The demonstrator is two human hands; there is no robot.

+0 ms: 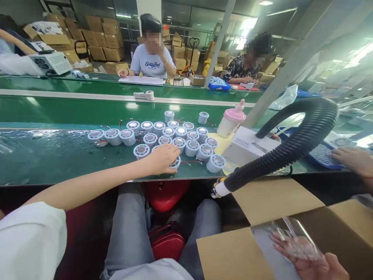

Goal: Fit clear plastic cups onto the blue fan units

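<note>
Nearest the camera, at the lower right, the right hand [314,264] is closed around a crumpled clear plastic bag [294,239] held over an open cardboard box [279,202] whose flaps stand up beside the person's knees. The person's grey-trousered lap and a red stool [167,217] fill the space below the desk's near edge.

The left hand [163,157] reaches out over the near edge of the green desk [43,155] with fingers curled down onto one of the small white round parts [175,138]; the part under the palm is mostly hidden, so the grip itself cannot be told. The rest of the parts sit packed together just beyond the hand, some with thin red wires.

Right of the cluster stand a pink-lidded bottle [231,122] and a white carton [247,149]. A black ribbed hose [294,144] arcs over the carton. Another person's hand [352,159] rests at the desk's right end.
</note>
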